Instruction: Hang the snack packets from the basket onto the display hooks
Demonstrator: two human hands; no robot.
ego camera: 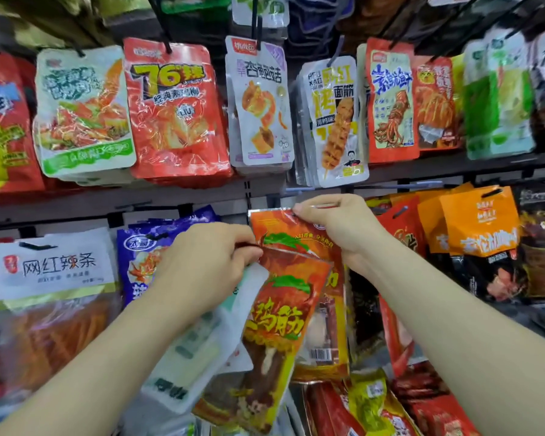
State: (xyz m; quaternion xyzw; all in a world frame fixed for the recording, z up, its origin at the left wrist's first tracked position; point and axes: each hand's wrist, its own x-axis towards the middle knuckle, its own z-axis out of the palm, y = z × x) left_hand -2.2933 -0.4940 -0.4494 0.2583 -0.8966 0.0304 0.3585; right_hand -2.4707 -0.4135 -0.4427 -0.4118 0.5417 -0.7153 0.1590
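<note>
Hanging step: our right hand (pixel 337 228) pinches the top edge of a glossy orange-red foil snack packet (pixel 280 228) just under a thin bluish display hook (pixel 296 190), our left hand (pixel 208 262) grips further packets (pixel 277 325), so next we judge its hole must thread onto the hook tip.

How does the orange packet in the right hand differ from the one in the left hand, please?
The right hand pinches the rear orange packet by its top edge, upright; the left hand holds the front orange packet lower and tilted. The front orange packet shares its grip with white packets; the rear orange packet is held alone. Both carry the same print.
</note>
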